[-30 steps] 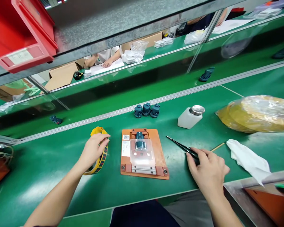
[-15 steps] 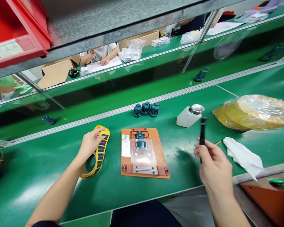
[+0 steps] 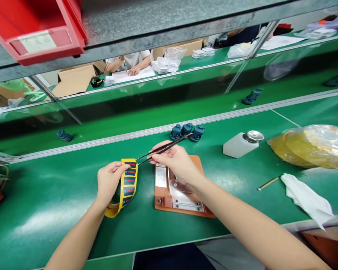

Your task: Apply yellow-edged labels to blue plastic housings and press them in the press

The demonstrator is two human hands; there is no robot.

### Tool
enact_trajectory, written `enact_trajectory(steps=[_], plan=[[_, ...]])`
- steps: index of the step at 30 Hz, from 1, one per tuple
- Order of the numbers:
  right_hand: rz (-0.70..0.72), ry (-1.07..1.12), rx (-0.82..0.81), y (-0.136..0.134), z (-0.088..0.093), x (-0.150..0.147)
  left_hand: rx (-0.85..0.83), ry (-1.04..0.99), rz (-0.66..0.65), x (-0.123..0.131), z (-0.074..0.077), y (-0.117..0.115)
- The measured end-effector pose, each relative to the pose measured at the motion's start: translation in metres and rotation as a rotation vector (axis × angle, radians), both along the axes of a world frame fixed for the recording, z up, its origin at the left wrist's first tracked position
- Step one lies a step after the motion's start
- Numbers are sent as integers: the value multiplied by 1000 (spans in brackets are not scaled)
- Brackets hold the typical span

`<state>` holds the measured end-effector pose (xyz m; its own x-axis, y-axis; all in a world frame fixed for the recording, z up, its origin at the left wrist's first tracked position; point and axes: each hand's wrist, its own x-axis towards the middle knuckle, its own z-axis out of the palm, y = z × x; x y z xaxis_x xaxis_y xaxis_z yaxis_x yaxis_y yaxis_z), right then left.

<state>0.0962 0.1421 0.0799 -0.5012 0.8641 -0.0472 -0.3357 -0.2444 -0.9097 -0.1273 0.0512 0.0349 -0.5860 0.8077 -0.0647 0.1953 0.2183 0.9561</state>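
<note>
My left hand (image 3: 109, 182) pinches the upper end of a yellow roll of labels (image 3: 129, 181), which carries a row of dark stickers with red lettering. Black tweezers (image 3: 165, 147) are held in my right hand (image 3: 176, 161), their tips pointing left at the topmost sticker; whether they touch it I cannot tell. Below my right hand lies an orange fixture (image 3: 165, 202) with a clear plate and a white paper label. My hand covers the fixture's upper part, and the dark teal piece seated there is hidden.
Three teal plastic housings (image 3: 187, 130) stand behind the fixture. To the right are a white dispenser bottle (image 3: 239, 145), a thin stick (image 3: 268, 183), a white cloth (image 3: 305, 195) and a bagged yellow roll (image 3: 312, 146). A red bin (image 3: 45, 43) sits on the overhead shelf. Across the divider a person works.
My right hand has swung left across the fixture, bringing the tweezers to the label roll. The label strip's top now faces me, still in my left hand. The view has shifted slightly.
</note>
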Motion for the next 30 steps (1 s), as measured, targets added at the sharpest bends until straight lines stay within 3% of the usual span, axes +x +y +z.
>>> enact_trajectory(steps=[4,9,16,21,26,30], plan=[[16,-42,95,6,-4,-22,5,4,-15,1,3,-2],[48,-82,137,10,-8,-26,-2,74,-26,3,3,-3],[24,-113,166,5,-4,-23,-101,397,-123,6,16,-5],[-53,-183,270,12,4,10,-266,777,-293,9,30,23],[-54,-291,270,21,6,67,-451,1006,-501,18,21,61],[51,-292,180,23,-5,102,-538,1082,-603,22,18,72]])
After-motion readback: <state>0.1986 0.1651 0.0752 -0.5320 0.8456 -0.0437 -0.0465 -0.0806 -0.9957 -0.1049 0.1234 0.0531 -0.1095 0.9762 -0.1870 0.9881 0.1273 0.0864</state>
